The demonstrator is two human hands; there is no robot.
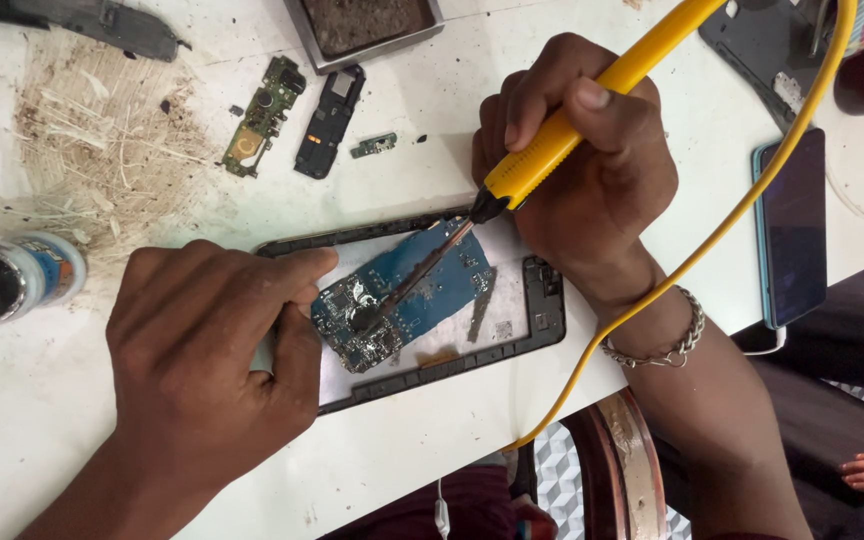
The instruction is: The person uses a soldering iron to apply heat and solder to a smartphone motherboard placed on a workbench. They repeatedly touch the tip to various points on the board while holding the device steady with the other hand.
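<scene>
Fingers of the right hand [577, 175] grip a soldering iron [552, 145] angled onto the circuit board [402, 305]; left hand [207, 350] clenched.

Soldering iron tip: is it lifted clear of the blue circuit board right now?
No. The soldering iron in the right hand has its tip resting on the blue circuit board.

Bare white table [42, 420] lies open at the lower left of the frame, below the small open jar [12, 278] at the left edge, and another open strip runs along the bottom edge under the black phone frame [542, 320]. The upper left is cluttered: a patch of brown fibrous debris [102, 150], a green circuit board [262, 115] and a black plastic part [330, 122] lying close together. On the right, the yellow cable [712, 235] sweeps across the table beside a dark phone [792, 230], narrowing the way there.
</scene>
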